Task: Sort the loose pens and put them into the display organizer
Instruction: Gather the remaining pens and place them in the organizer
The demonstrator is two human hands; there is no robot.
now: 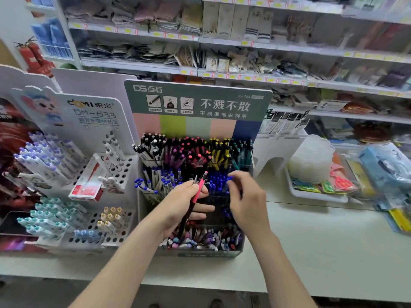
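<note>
A tiered clear display organizer (pixel 246 167) with a green header card stands in the middle, its compartments packed with black, pink, yellow, teal and blue pens. My left hand (pixel 184 205) grips a pink pen (pixel 198 192) together with a dark pen, held upright in front of the middle tier. My right hand (pixel 246 201) hovers over the blue-pen compartment and pinches a blue pen (pixel 230 178) at its cap. The front compartment (pixel 204 240) holds a jumble of mixed loose pens.
A white peg-hole pen stand (pixel 120 170) with purple, teal and beige pens and a red-and-white box (pixel 87 185) sits to the left. A white tray (pixel 315 193) of packets and a stack of plastic lids stand to the right. Stocked shelves rise behind.
</note>
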